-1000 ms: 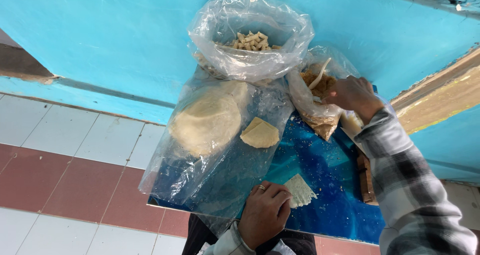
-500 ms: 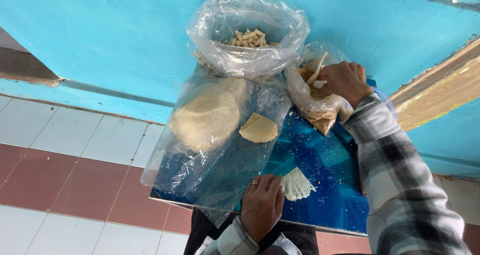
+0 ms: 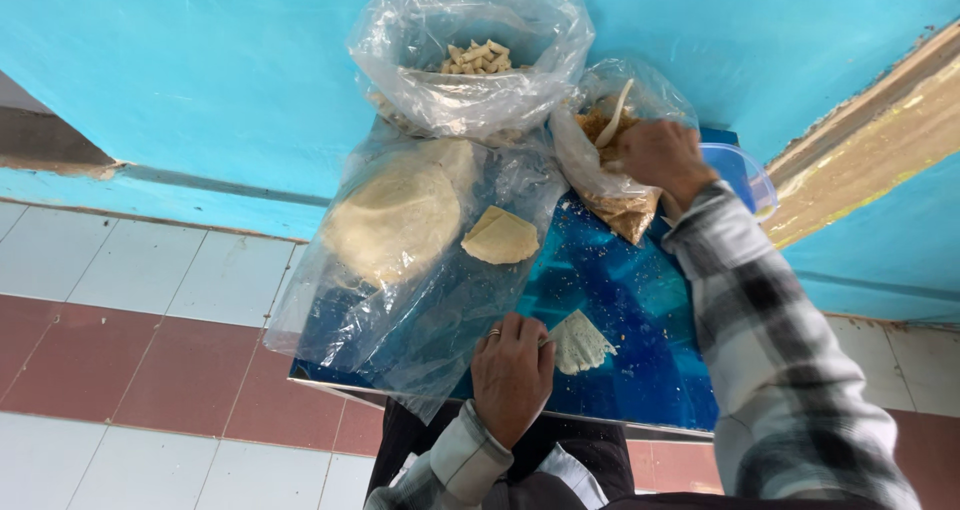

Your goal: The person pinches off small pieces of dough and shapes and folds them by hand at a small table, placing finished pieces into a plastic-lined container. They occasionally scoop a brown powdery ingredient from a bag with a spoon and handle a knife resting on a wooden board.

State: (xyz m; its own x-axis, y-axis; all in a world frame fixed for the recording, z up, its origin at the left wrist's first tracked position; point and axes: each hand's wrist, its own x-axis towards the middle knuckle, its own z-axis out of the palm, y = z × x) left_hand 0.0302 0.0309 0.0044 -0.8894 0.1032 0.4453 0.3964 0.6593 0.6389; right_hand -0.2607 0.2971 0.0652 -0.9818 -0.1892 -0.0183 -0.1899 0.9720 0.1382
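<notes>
Left hand [image 3: 512, 370] pinches a pale wedge-shaped dough wrapper [image 3: 580, 342] on the glossy blue tray [image 3: 640, 300]. Right hand [image 3: 660, 160], fingers curled inside the clear plastic filling bag [image 3: 620, 205]; grip hidden.

On the glossy blue tabletop [image 3: 620, 300], the left hand [image 3: 512, 370] pressed a small pale folded dough piece [image 3: 580, 342]. The right hand [image 3: 662, 160] reached into a clear plastic bag of brown crumbly filling [image 3: 618, 195], beside a stack of round pale dough sheets under plastic [image 3: 395, 215].

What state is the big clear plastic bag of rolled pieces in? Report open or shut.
Open: the big clear plastic bag has its mouth spread wide, pale rolled pieces visible inside.
</notes>
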